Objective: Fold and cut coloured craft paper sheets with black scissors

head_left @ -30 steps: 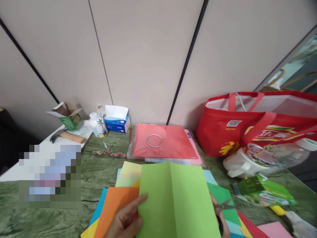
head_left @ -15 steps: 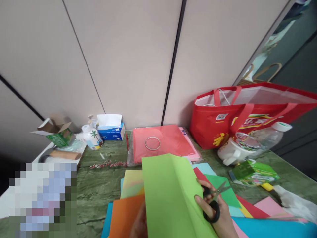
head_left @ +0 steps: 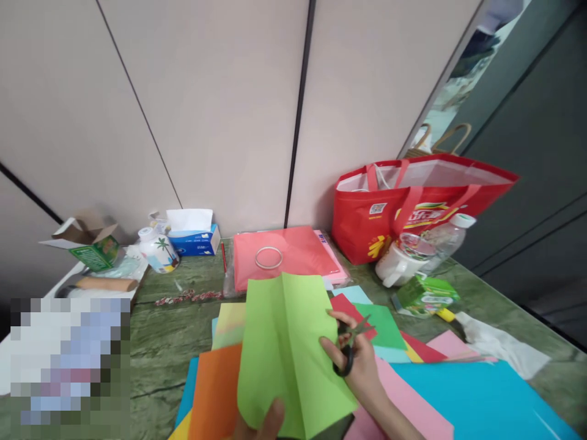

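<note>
A light green sheet of paper (head_left: 288, 348) with a lengthwise crease is held up between my hands. My left hand (head_left: 263, 421) grips its lower left edge, the thumb on the front and the other fingers mostly hidden behind. At the sheet's right edge, my right hand (head_left: 355, 351) pinches the paper between thumb and fingers. The same hand carries black-handled scissors (head_left: 347, 360), looped on its fingers, with the blades pointing right, away from the sheet. Beneath lie coloured papers: an orange sheet (head_left: 213, 391), a green sheet (head_left: 376, 324), a pink sheet (head_left: 408, 403) and a blue sheet (head_left: 481, 391).
A ring (head_left: 268, 258) lies on a red paper pack (head_left: 302, 256) at the back. To its left stand a tissue box (head_left: 197, 241) and a white bottle (head_left: 158, 253). On the right are a red bag (head_left: 358, 226), a mug (head_left: 397, 269) and a green box (head_left: 428, 294).
The green sheet has turned and tilted, so its crease now runs nearer the middle. My left thumb has come onto its front. The camera view has shifted to the right.
</note>
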Available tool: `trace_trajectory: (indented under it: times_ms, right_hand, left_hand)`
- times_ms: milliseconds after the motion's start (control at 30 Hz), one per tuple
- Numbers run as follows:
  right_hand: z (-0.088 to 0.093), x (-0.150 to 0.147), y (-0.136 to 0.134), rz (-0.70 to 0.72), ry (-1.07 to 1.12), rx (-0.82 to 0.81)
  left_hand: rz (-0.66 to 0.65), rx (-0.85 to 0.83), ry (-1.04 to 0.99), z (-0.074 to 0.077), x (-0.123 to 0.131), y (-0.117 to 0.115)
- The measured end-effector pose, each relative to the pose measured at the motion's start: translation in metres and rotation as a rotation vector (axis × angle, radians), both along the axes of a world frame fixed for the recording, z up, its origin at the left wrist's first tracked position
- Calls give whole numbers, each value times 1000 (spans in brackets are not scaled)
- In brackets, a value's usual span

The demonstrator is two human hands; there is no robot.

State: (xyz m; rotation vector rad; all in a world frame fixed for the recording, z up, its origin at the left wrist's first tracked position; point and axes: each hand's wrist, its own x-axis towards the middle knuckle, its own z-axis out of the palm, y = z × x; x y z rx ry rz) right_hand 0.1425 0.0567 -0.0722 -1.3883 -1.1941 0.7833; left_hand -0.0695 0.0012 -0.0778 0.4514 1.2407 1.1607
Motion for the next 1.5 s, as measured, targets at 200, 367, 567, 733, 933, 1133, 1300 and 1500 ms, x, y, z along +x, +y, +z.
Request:
trace_trajectory:
  times_ms: [200,367,567,733,933,1133,1300,1500]
  right_hand:
    - [16,-7,0,13,79,86]
    - [22,-10,-5,69,157,176]
    - [27,-10,-13,212,248,190]
    - [34,-4,-9,169,455,152]
    - [32,-2,-4,107,368,289]
    - [37,10,-3,88,443,185]
    - [47,-3,-26,157,313,198]
    - [39,-45,-71,858,453,-132]
  left_hand:
    - [253,63,-144,53,38,-1]
    - [191,277,-287,73,46,-4]
    - [80,194,-186,71,45,-14]
    - [191,314,-103,72,37,-12]
    - [47,337,-129,72,43,-8]
    - [-13,229,-246,76,40,-4]
    - [180,407,-407,89,43,10]
    - [152,462,-385,90,44,16]
